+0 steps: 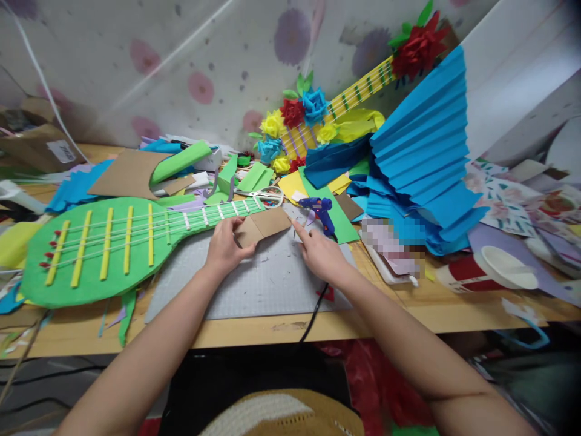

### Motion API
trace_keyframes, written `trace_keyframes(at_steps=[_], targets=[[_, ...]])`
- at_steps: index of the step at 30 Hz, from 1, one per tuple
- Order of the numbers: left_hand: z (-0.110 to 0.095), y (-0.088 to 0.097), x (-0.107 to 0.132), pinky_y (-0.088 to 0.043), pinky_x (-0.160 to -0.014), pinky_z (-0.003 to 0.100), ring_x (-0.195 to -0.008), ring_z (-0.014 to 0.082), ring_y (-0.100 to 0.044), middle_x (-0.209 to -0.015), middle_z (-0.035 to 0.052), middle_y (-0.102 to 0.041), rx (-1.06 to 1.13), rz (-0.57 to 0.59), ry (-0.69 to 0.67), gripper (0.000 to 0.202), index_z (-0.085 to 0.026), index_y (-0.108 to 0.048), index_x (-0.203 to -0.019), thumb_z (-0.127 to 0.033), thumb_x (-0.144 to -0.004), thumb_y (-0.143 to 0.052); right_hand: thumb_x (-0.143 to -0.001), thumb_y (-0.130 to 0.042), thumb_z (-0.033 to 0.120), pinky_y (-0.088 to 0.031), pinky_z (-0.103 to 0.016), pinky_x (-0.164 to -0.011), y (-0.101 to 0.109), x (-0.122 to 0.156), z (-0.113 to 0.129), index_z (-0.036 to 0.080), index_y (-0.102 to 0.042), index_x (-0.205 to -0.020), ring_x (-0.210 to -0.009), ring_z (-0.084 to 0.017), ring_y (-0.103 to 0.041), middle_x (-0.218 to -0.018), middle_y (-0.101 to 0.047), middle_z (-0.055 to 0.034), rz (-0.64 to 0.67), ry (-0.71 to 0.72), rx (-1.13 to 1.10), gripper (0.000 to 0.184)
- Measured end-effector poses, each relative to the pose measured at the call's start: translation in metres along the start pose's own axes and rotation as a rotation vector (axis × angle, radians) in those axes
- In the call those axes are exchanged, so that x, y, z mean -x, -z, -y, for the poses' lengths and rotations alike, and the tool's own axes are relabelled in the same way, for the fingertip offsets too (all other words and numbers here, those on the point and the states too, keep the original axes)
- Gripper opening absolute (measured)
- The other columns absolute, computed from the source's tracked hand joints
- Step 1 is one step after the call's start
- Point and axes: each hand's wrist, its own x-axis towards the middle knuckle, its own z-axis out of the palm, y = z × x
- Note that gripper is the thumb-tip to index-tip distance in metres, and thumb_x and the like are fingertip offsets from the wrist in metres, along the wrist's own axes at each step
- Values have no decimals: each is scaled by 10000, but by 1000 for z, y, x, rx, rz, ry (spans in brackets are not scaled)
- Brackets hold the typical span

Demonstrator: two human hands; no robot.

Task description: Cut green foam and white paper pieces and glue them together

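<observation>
My left hand (226,245) is closed on a brown cardboard piece (265,224) that caps the end of the neck of a green paper guitar (86,251) lying on a grey cutting mat (267,284). The guitar has yellow bars and white strings. My right hand (320,253) rests on the mat just right of the cardboard, index finger stretched toward its edge, the other fingers curled. A blue glue gun (321,212) lies just beyond my right hand.
Scissors (265,195) lie behind the cardboard. A large pleated blue paper fan (426,157) stands at the right, with a second flower-decorated yellow guitar (336,109) behind. Paper scraps, brown card (129,172) and a red-white cup (485,275) crowd the wooden table (408,309).
</observation>
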Motion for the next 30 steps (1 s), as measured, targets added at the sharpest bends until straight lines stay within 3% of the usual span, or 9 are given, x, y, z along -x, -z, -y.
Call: trace_keyframes(at_steps=[7, 12, 15, 18, 21, 26, 30], targets=[[10, 10, -2, -416, -911, 371, -1099, 211, -497, -1199, 84, -507, 135, -159, -57, 510, -231, -362, -1017, -290, -626, -683, -923, -277, 334, -426, -316, -714, -22, -32, 8, 303, -115, -1437, -969, -251, -542, -1158, -460, -175, -20, -95, 72, 539], [12, 2, -3, -403, -941, 381, -1141, 218, -482, -1227, 91, -480, 202, -90, -54, 533, -233, -342, -1040, -299, -630, -677, -849, -421, 503, -399, -383, -830, -14, -37, 15, 225, -164, -1437, -1040, -280, -494, -1173, -483, -188, -119, -55, 6, 700], [10, -3, -3, -390, -964, 390, -1166, 223, -467, -1233, 94, -471, 238, -20, -61, 542, -232, -348, -1046, -279, -622, -681, -839, -485, 382, -349, -395, -941, -11, -41, 24, 155, -190, -1434, -1144, -267, -421, -1280, -456, -175, -291, 132, -94, 702], [6, -5, -2, -389, -971, 397, -1166, 226, -468, -1258, 105, -454, 247, 21, -60, 587, -226, -352, -1092, -294, -620, -696, -875, -362, 179, -291, -380, -1025, -14, -51, 31, 125, -321, -1390, -1230, -222, -372, -1328, -468, -121, -381, 288, -144, 519], [4, -6, -2, -419, -940, 386, -1114, 220, -509, -1257, 117, -462, 265, 35, -32, 691, -220, -344, -1157, -362, -601, -729, -884, -292, 120, -269, -382, -1054, -22, -61, 34, 101, -408, -1340, -1281, -202, -350, -1346, -462, -110, -406, 320, -137, 471], [1, -14, -3, -415, -951, 384, -1127, 230, -509, -1233, 128, -489, 295, 7, 24, 835, -215, -302, -1205, -396, -536, -768, -886, -297, 122, -270, -391, -1061, -27, -64, 36, 69, -416, -1329, -1309, -207, -330, -1370, -417, -142, -441, 337, -83, 462], [-2, -21, -4, -422, -941, 373, -1135, 232, -501, -1227, 124, -484, 234, -16, 77, 748, -211, -316, -1191, -332, -581, -731, -889, -313, 129, -273, -409, -1059, -23, -64, 33, 119, -423, -1332, -1304, -210, -341, -1375, -411, -129, -439, 365, -33, 456]])
